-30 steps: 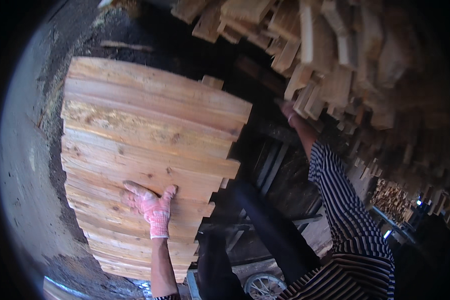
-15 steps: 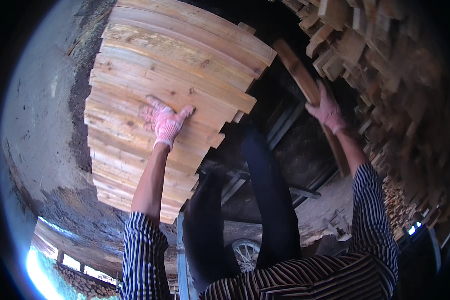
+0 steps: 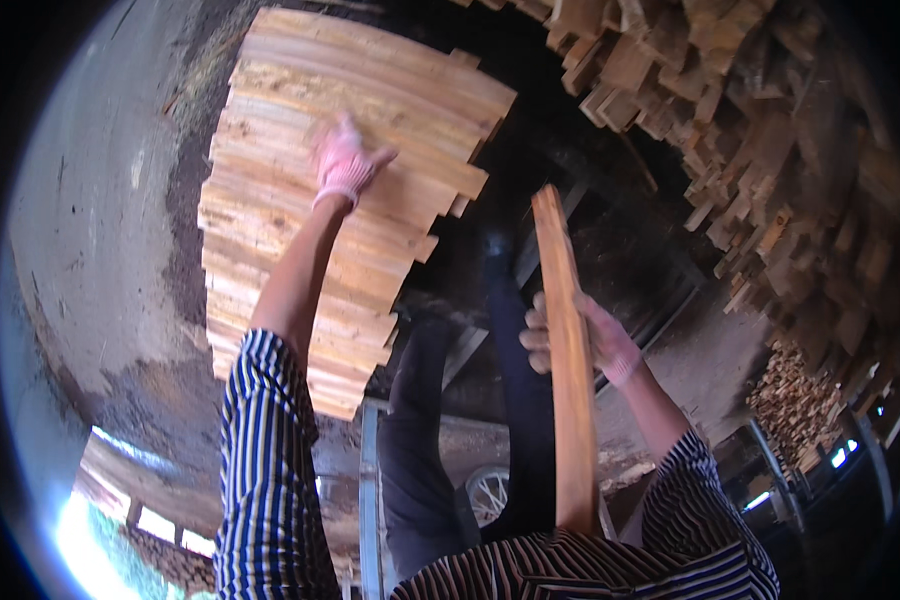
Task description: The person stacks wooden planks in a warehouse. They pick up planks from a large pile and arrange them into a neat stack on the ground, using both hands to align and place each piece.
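Observation:
My right hand (image 3: pixel 595 340), in a pink and white knit glove, is wrapped round the middle of a long wooden board (image 3: pixel 570 400). The board stands almost upright in front of my legs, its lower end close to my striped shirt. In a matching glove, my left hand (image 3: pixel 345 165) is stretched over a layer of pale boards (image 3: pixel 300 220) laid side by side. Its fingers are apart and somewhat blurred; whether it touches the wood I cannot tell. The right-hand ends of those boards are uneven.
A tall heap of loose boards (image 3: pixel 710 90) rises at the right. Farther back lies another woodpile (image 3: pixel 795 400). Metal framing (image 3: pixel 370 500) and a spoked wheel (image 3: pixel 488 492) are near my legs. A grey wall-like surface (image 3: pixel 100 230) runs along the left.
My right hand has brought the board in from the right toward my body, turning it more upright. My left hand has shifted farther up over the layered boards.

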Tool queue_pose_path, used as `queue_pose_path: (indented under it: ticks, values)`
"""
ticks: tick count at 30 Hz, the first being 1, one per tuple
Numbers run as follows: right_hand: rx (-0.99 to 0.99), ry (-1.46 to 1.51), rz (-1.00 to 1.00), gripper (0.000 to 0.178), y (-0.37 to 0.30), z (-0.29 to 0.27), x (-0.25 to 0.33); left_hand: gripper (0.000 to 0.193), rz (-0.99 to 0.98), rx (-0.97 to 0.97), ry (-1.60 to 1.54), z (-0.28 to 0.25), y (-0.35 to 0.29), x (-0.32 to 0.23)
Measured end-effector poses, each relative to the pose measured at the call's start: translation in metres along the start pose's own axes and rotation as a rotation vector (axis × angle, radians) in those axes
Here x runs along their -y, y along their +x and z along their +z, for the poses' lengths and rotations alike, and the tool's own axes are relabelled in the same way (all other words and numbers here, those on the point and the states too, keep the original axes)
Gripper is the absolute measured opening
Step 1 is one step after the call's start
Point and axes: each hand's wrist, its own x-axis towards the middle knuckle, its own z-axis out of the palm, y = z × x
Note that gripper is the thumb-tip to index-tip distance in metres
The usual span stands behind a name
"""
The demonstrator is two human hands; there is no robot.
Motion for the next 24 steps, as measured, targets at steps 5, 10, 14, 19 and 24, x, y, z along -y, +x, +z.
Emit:
queue_pose_path:
  ticks: [5, 10, 14, 19, 24]
  values:
    - [-0.251, -0.076, -0.279, 0.036, 0.090, -0.054, 0.010, 0.111, 0.350, -0.175, 0.307, -0.021, 0.026, -0.047]
    - [-0.399, -0.263, -0.364, 0.047, 0.156, -0.103, -0.028, 0.100, 0.525, -0.278, 0.427, -0.017, 0.079, -0.070]
    - [-0.488, -0.389, -0.342, 0.050, 0.188, -0.123, -0.021, 0.097, 0.586, -0.282, 0.390, -0.011, 0.115, -0.064]
    - [-0.568, -1.084, -0.238, 0.048, 0.246, -0.106, 0.000, 0.094, 0.575, -0.256, 0.361, -0.025, 0.116, -0.055]
    - [-0.375, -1.099, -0.350, 0.059, 0.249, -0.152, -0.010, 0.092, 0.635, -0.321, 0.286, -0.017, 0.112, -0.032]
